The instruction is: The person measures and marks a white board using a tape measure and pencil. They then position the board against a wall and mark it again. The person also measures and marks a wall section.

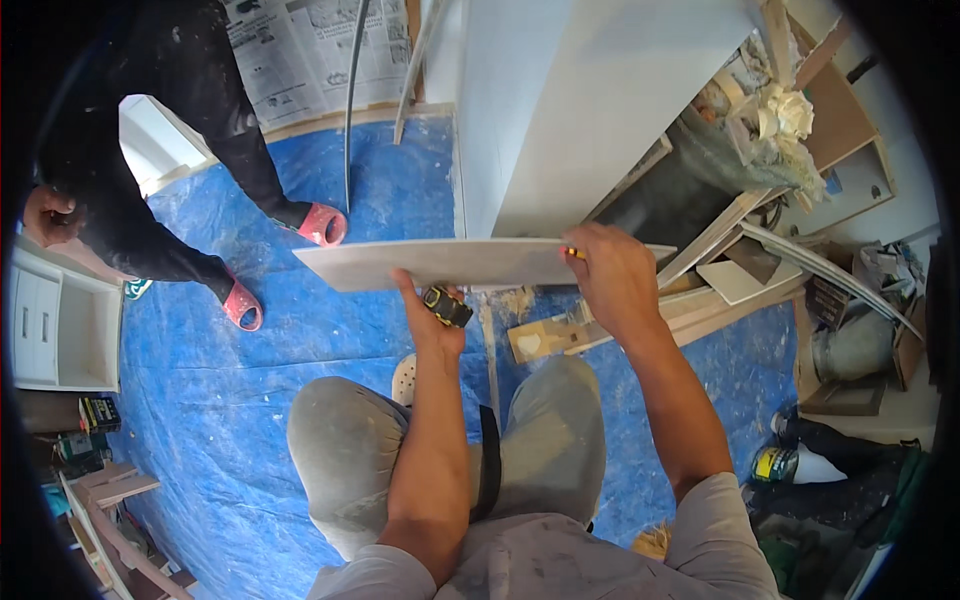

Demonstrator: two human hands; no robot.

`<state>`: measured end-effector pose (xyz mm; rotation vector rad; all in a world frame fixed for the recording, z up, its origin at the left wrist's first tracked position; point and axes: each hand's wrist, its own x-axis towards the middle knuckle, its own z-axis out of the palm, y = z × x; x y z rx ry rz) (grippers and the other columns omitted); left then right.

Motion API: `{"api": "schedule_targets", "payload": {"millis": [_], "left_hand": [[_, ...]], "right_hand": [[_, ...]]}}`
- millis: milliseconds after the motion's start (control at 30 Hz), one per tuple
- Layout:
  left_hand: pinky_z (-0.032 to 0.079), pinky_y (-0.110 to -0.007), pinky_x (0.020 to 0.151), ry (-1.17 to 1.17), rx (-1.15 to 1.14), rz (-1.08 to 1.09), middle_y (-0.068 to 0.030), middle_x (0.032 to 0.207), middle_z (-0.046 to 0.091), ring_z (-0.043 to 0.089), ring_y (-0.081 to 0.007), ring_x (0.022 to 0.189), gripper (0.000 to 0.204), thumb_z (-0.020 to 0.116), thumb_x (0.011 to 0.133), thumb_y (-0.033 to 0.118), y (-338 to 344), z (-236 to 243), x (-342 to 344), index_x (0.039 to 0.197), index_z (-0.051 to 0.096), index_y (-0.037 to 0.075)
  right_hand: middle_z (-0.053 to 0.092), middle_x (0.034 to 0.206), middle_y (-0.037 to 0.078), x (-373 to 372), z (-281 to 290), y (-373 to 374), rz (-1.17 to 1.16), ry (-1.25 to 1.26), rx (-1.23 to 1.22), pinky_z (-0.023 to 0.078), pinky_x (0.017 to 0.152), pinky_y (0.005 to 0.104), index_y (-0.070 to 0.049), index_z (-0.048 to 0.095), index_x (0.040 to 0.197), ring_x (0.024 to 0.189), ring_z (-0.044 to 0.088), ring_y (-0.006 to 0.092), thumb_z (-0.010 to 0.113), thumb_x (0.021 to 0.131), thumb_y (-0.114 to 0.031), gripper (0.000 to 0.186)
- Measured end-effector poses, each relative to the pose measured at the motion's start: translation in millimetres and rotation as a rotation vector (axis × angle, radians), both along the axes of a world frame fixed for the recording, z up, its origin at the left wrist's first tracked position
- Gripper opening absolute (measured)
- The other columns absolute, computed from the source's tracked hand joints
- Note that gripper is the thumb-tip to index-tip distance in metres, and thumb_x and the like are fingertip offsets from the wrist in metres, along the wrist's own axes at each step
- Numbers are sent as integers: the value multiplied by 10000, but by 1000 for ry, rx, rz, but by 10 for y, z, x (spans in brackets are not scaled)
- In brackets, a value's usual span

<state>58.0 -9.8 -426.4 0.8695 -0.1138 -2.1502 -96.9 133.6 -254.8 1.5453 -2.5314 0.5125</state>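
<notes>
A long, thin pale board [470, 262] lies crosswise in front of me, above my knees. My left hand [428, 310] is closed around a black and yellow tape measure [447, 306], its thumb up against the board's near face. Toward the board's right end, my right hand [612, 275] grips a pencil [574, 252], of which only a short yellow and red end shows. That hand also rests on the board, and its fingertips are partly hidden.
A blue tarp [220, 440] covers the floor. At the left stands another person in dark trousers [190, 200] and pink clogs [323, 224]. A tall white panel [590, 100] rises ahead. Wood offcuts [545, 338] and a bulging sack [720, 150] crowd the right. White drawers [38, 320] stand left.
</notes>
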Motion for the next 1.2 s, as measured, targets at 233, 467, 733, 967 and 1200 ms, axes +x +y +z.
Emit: {"api": "schedule_targets", "payload": {"millis": [233,467,733,967,1200], "left_hand": [[503,-316,614,64,34,-128,-33,893,618,578,-186,659,733,716,791,768,163,141,-365,1173,602,154],[501,-308,610,128,17,-32,-39,910,604,576,-177,678,791,722,767,785,204,104,-606,1197,582,136],[536,-309,627,104,-27,-39,-43,964,617,596,-176,704,799,787,753,725,214,15,-796,1232,572,124],[606,-339,707,-118,-313,-76,-79,1143,623,678,-205,839,844,845,780,608,243,56,-796,1346,515,75],[634,-354,769,-248,-361,-163,-148,1250,585,709,-256,909,928,881,772,549,287,221,-803,1372,452,-13]], "right_hand": [[717,1029,124,-250,22,9,-128,55,-50,530,839,446,-66,707,1085,986,679,353,752,875,-214,261],[723,1065,140,-325,-121,-45,-213,28,-113,533,836,443,-64,695,1086,992,686,358,760,886,-237,272],[723,1012,122,-434,-135,-5,-308,-73,-174,527,732,396,-90,705,1166,763,659,267,787,884,-324,375],[674,931,87,-534,-272,3,-220,-94,-249,503,690,358,-98,756,1148,718,627,227,761,915,-284,298],[690,975,77,-556,-306,25,-232,-134,-281,495,756,319,-53,758,1160,762,594,191,786,904,-294,353]]}}
